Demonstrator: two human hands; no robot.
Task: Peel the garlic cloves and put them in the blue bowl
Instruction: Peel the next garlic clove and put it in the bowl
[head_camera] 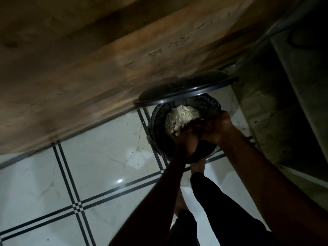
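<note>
A pale heap of garlic peels [179, 118] sits at the mouth of a round bin lined with a black bag [154, 121]. My left hand [187, 141] and my right hand [217, 128] are pressed side by side over the bin and cup the near edge of the heap. The picture is dark and blurred, so single fingers are hard to make out. Neither the blue bowl nor any peeled clove is in view.
The bin's dark lid [186, 87] stands open against a brown wall [88, 68]. My foot [197, 167] rests at the bin's base on a white tiled floor with black lines [76, 174]. A grey counter or cabinet side [284, 121] rises at the right.
</note>
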